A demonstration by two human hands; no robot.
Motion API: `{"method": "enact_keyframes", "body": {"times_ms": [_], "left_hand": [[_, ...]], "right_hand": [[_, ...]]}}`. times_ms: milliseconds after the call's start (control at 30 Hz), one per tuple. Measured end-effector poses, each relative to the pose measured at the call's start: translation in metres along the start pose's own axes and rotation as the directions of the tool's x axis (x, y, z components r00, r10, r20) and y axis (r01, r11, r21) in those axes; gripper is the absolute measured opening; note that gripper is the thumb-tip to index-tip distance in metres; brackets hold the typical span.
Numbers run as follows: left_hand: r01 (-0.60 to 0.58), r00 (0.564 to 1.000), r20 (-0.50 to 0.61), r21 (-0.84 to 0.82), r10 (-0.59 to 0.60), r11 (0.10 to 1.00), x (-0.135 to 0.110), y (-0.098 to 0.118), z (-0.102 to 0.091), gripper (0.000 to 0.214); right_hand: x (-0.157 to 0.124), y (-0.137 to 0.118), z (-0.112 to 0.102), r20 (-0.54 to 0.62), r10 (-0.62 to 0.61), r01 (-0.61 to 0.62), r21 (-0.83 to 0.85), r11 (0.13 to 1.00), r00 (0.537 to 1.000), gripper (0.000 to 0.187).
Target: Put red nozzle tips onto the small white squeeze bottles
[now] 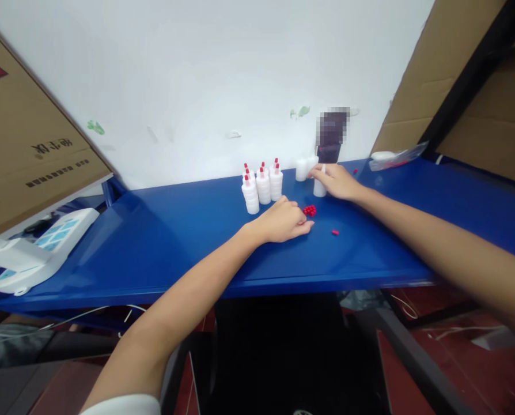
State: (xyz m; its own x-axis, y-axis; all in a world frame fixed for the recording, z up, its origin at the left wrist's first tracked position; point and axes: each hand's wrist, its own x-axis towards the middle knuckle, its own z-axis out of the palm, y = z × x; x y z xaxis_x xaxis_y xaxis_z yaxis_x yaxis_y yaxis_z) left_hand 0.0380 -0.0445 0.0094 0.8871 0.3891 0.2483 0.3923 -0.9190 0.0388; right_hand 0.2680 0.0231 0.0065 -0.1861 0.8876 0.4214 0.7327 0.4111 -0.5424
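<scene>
My right hand [336,181] is closed round the upper part of a white squeeze bottle [320,189], which stands on the blue table without a red cap showing. My left hand [283,221] rests on the table with curled fingers, right beside a small pile of red caps [311,210]. Whether a cap is between those fingers is hidden. One loose red cap [335,233] lies nearer the front edge. Left of the pile stand several white bottles with red tips [263,187], grouped upright. Behind my right hand are white bottles without red tips [301,170].
The blue table [175,230] runs along a white wall. A white power strip [50,248] lies at the left end. Cardboard [28,127] flanks the left side. At the back right are a clear plastic bag [398,158] and a dark, partly blurred object [330,138].
</scene>
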Motion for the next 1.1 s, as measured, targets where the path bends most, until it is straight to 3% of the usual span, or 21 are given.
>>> {"method": "enact_keyframes", "body": {"times_ms": [200,433,667,800,1100], "left_hand": [[0.170,0.979,-0.073,-0.211,-0.189,0.963,-0.008,-0.004,-0.003,0.052],[0.108,0.989,-0.073,-0.241,-0.130,0.964,-0.003,0.009,-0.005,0.053],[0.145,0.987,0.098,-0.207,-0.127,0.967,-0.007,0.008,-0.010,0.048],[0.110,0.990,0.110,-0.253,-0.084,0.961,-0.007,0.011,-0.010,0.052],[0.066,0.988,0.136,0.102,-0.080,0.993,-0.004,0.030,-0.013,0.048]], "right_hand": [[0.001,0.003,0.001,-0.007,-0.002,0.002,0.009,1.000,1.000,0.035],[0.002,0.005,0.002,-0.008,-0.011,0.012,0.017,1.000,1.000,0.035],[0.003,0.005,0.001,0.006,-0.006,0.006,0.004,1.000,1.000,0.035],[0.002,0.004,0.001,0.000,-0.010,0.010,0.004,1.000,1.000,0.035],[0.002,0.004,0.000,0.014,-0.001,0.001,-0.010,1.000,1.000,0.037]]}}
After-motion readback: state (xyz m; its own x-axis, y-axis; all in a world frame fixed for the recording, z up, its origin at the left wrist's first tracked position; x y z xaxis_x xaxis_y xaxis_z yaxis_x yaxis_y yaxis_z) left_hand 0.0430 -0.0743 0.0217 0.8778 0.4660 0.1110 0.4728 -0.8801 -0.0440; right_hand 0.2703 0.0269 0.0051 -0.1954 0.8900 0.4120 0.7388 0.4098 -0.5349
